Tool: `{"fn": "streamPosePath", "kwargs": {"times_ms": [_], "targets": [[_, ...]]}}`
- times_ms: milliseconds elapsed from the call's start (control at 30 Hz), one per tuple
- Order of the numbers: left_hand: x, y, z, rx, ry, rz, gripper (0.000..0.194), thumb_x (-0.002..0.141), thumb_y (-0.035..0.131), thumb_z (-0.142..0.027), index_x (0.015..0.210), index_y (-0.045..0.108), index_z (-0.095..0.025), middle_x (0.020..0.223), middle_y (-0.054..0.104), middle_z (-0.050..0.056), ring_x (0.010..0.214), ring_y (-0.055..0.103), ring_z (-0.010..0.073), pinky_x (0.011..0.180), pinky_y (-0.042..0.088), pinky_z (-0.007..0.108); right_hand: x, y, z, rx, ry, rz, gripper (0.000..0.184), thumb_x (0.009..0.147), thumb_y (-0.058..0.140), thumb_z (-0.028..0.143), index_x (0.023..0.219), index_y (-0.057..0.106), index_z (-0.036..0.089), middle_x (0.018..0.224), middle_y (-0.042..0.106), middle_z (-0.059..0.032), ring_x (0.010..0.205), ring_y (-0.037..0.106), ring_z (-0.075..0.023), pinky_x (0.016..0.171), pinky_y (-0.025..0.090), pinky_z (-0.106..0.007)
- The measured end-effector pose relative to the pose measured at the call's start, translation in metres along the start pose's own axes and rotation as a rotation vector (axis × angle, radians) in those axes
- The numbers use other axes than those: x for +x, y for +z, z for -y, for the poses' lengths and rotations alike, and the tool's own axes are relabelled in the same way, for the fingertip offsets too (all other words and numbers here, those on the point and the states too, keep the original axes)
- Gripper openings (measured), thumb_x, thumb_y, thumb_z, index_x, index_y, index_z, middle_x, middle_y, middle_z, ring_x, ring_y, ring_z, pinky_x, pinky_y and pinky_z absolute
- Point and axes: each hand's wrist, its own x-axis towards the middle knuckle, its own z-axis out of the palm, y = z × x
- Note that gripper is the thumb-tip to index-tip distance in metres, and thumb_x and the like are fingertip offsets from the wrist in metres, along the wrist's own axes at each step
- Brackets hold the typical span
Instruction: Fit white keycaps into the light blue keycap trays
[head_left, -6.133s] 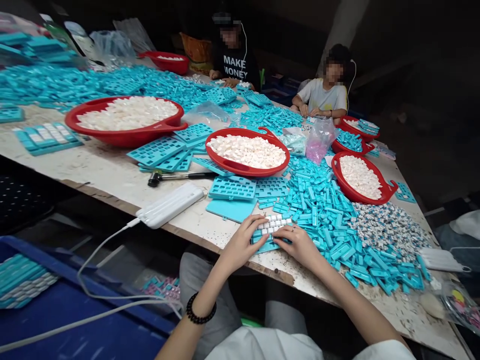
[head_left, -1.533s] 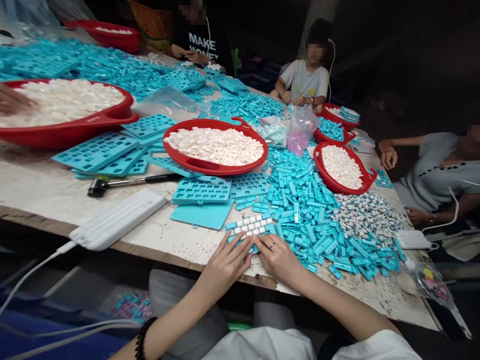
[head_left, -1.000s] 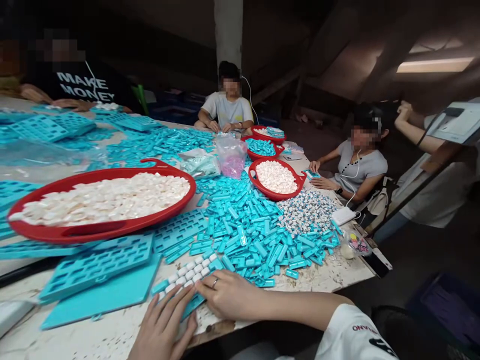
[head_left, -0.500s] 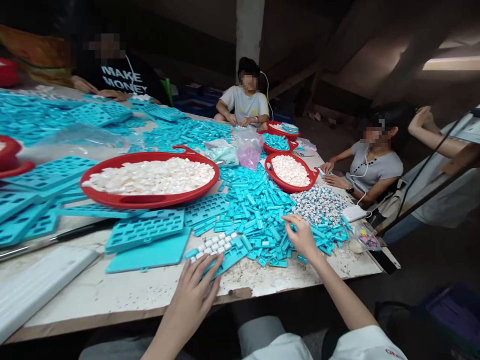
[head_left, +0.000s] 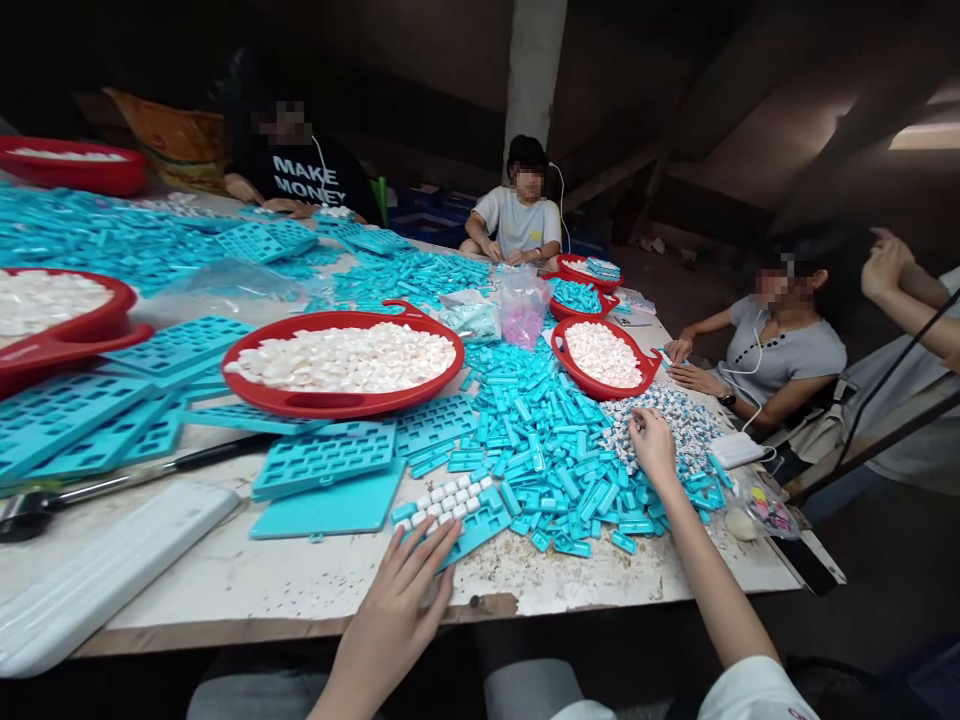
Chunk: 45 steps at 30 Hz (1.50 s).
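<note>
My left hand (head_left: 405, 585) lies with its fingers stretched over the near edge of a turquoise toy keyboard panel (head_left: 480, 535), steadying it on the table. Rows of white keycaps (head_left: 442, 500) fill much of that panel, with a few turquoise keys among them. My right hand (head_left: 654, 445) is at the heap of small white-and-blue pieces (head_left: 686, 425), its fingers bent down and drawn together. Whatever is between those fingertips is too small to make out. Between both hands spreads a pile of turquoise rectangular pieces (head_left: 540, 440).
Red baskets of white keycaps (head_left: 341, 402) and of pale pieces (head_left: 592, 385) stand beyond. Turquoise key frames (head_left: 322, 460) are stacked at left, near a long white case (head_left: 112, 575) and a brush-like tool (head_left: 135, 470). Several people sit around the table (head_left: 300, 590).
My right hand has moved from the turquoise pieces to the white-and-blue heap farther off. My left hand stays on the panel. The view has shifted to the left.
</note>
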Motion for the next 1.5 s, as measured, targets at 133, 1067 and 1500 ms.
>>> {"fn": "streamPosePath", "kwargs": {"times_ms": [133, 1067, 1500], "targets": [[-0.001, 0.000, -0.003, 0.041, 0.002, 0.011, 0.061, 0.098, 0.049, -0.021, 0.156, 0.029, -0.026, 0.142, 0.060, 0.004, 0.138, 0.049, 0.0295, 0.116, 0.038, 0.052, 0.002, -0.001, -0.001, -0.072, -0.011, 0.014, 0.030, 0.092, 0.047, 0.028, 0.106, 0.071, 0.016, 0.106, 0.068, -0.0120, 0.096, 0.060, -0.0255, 0.081, 0.046, -0.034], [0.006, -0.007, -0.022, -0.155, -0.163, 0.056, 0.063, 0.092, 0.048, -0.008, 0.152, 0.038, -0.024, 0.143, 0.059, 0.005, 0.139, 0.048, 0.0233, 0.117, 0.041, 0.048, -0.012, -0.014, 0.084, 0.331, -0.334, -0.055, 0.020, 0.089, 0.061, 0.034, 0.096, 0.073, 0.020, 0.093, 0.074, -0.0089, 0.085, 0.070, -0.0256, 0.083, 0.055, -0.041], [0.004, -0.009, -0.021, -0.165, -0.181, 0.015, 0.055, 0.092, 0.050, -0.008, 0.143, 0.050, -0.025, 0.135, 0.065, 0.003, 0.132, 0.056, 0.0223, 0.114, 0.046, 0.048, -0.085, 0.027, 0.188, 0.498, -0.752, 0.595, 0.014, 0.098, 0.059, 0.023, 0.102, 0.072, 0.022, 0.103, 0.072, -0.0070, 0.098, 0.066, -0.0223, 0.090, 0.050, -0.041]]}}
